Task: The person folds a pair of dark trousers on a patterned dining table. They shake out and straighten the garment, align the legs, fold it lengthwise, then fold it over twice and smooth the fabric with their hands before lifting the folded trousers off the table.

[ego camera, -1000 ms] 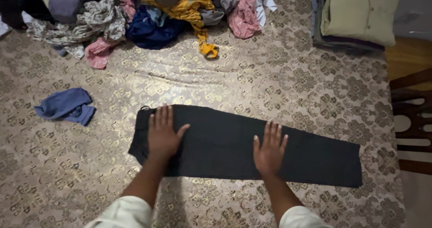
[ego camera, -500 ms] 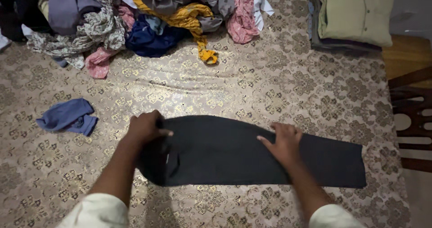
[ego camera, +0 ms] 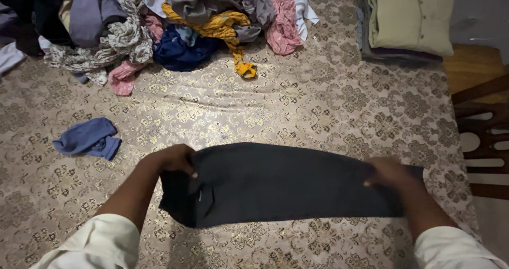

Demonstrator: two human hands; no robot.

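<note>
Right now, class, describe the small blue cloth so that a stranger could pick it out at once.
Start from the patterned gold bedcover with its heap of mixed clothes along the far edge. The small blue cloth lies crumpled by itself, nearer than the heap and beyond the left hand. Unlike the long dark garment, it is small, blue and untouched.

The black trousers (ego camera: pixel 281 184) are a matt, smooth woven cloth, dull and without sheen. Beneath them the bedcover (ego camera: pixel 328 104) is a brocade-like fabric, its gold floral pattern faintly glossy where light catches. The heap of clothes (ego camera: pixel 175 19) mixes soft printed cottons; the folded olive shirt (ego camera: pixel 408 14) looks matt. The chair (ego camera: pixel 485 141) is dark, polished wood
</note>
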